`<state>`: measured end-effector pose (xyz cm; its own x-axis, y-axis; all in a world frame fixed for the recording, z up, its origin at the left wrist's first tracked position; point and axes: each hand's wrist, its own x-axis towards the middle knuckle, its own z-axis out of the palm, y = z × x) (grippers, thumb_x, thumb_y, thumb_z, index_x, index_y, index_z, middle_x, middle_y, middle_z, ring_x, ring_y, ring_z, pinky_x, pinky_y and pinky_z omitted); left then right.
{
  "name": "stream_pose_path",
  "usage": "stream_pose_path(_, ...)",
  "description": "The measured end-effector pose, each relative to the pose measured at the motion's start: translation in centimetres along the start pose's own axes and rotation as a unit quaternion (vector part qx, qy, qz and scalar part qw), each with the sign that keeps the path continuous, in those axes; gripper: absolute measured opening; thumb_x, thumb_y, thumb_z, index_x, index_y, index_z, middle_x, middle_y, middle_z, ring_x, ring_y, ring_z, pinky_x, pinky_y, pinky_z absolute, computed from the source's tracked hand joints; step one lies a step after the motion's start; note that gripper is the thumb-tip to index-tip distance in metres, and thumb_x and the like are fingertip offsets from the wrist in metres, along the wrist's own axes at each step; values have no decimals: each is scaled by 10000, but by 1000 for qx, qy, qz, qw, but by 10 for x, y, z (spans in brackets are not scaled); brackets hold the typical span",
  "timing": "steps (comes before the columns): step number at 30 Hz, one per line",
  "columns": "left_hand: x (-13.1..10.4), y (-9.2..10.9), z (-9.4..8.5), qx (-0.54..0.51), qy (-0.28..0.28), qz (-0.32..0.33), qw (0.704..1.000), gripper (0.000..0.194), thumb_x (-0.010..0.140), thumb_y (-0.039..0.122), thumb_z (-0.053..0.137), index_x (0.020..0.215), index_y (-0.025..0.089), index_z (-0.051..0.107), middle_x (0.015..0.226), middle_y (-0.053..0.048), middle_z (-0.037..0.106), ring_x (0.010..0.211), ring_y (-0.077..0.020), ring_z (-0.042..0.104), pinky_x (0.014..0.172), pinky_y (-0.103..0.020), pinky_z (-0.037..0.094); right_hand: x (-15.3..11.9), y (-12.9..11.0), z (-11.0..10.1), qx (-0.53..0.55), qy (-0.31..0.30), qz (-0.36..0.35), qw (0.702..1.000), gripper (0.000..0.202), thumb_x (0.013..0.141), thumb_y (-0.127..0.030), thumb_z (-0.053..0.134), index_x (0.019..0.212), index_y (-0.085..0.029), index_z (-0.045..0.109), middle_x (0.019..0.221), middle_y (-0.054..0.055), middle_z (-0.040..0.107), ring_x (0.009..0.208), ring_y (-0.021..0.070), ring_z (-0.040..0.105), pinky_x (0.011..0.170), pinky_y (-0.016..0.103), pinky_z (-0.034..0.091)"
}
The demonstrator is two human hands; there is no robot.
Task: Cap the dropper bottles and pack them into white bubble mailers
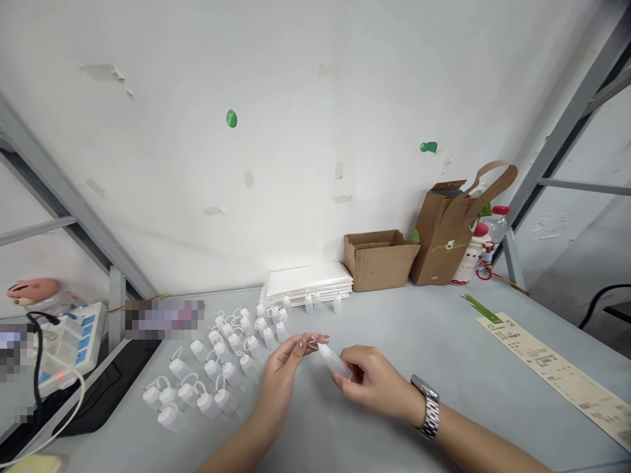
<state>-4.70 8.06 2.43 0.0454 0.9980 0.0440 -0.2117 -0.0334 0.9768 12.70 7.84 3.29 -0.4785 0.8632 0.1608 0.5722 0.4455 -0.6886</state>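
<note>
Your right hand (365, 376) curls closed around bottle (336, 360); left hand (288, 358), fingers nearly pinched by nozzle (322, 347), hold unclear. Likely nozzle-end work; next calls for steady bottle.

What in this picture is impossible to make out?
All in the head view:
- Held bottle: its lower end, partly covered by the right hand.
- Cardboard box: its floor, hidden by its own front side.
- Long paper strip: its print, too small to read.
- Yellow object: its full shape, cut off by the bottom edge.
</note>
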Motion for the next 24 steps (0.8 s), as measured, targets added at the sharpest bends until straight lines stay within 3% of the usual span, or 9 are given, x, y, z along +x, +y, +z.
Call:
stream_pose_path(13,-1,5,1,46,-6,-13,999,197,757,378,615,763,186,661,890,-57,736,919,-236,639,872,-345,456,-2,-2,3,-17,-15,-2,1000,261,712,-214,527,551,-201,321,526,-66,373,494,82,349,499,205,270)
stream_pose_path(17,-1,7,0,52,-2,-6,999,200,754,382,618,765,187,661,897,-56,734,931,-236,636,878,-340,451,-1,-2,5,-50,-6,-5,999,186,744,-219,539,592,-189,436,578,-40,451,544,104,416,533,215,319)
stream_pose_path(20,-1,6,0,65,7,-3,998,204,746,389,626,767,188,659,907,-61,731,928,-240,636,867,-341,454,0,-1,6,-53,12,-21,998,87,793,-234,538,726,-180,555,708,4,534,676,142,490,625,240,389)
stream_pose_path(24,-1,0,0,106,-1,1,994,228,769,394,599,846,189,661,991,-72,708,986,-242,609,896,-347,435,2,4,7,-27,67,-3,997,122,822,-268,555,880,-190,628,869,48,525,821,174,506,741,280,428)
